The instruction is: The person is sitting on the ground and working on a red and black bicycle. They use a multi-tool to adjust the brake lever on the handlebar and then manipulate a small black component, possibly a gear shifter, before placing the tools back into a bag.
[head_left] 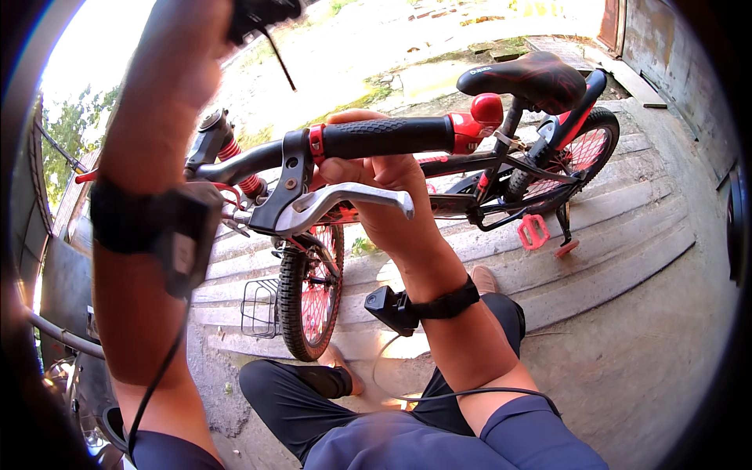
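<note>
In the head view, the right hand has its fingers wrapped around the black grip of the bicycle, which stands before the person. For good work here, I think it should hold the grip steadily and leave the silver brake lever free. The left hand is blurred near the upper edge; whether its fingers are closed, I cannot tell.
</note>
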Demonstrator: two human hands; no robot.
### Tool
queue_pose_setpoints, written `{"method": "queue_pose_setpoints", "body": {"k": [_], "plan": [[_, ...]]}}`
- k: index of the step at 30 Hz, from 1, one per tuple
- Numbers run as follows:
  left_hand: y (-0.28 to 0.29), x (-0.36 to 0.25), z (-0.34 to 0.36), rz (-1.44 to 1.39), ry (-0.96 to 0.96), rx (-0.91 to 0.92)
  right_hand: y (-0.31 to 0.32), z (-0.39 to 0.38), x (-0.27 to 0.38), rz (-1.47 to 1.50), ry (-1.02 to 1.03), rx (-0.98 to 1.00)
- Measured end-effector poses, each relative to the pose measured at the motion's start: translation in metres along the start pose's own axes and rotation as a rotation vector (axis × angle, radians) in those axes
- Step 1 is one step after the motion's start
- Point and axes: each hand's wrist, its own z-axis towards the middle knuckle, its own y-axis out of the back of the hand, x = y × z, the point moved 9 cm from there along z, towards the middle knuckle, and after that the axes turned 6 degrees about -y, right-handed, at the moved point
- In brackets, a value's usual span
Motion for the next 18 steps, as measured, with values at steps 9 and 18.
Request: {"method": "queue_pose_setpoints", "body": {"k": [9,18], "plan": [[0.060,-0.057,-0.001,0.004,-0.342,-0.085,0.003,-0.001,0.001,-0.135,-0.016,-0.035],[0.085,-0.029,-0.100,-0.141,-0.016,-0.006,0.019,-0.011,0.015,-0.285,-0.106,-0.101]]}}
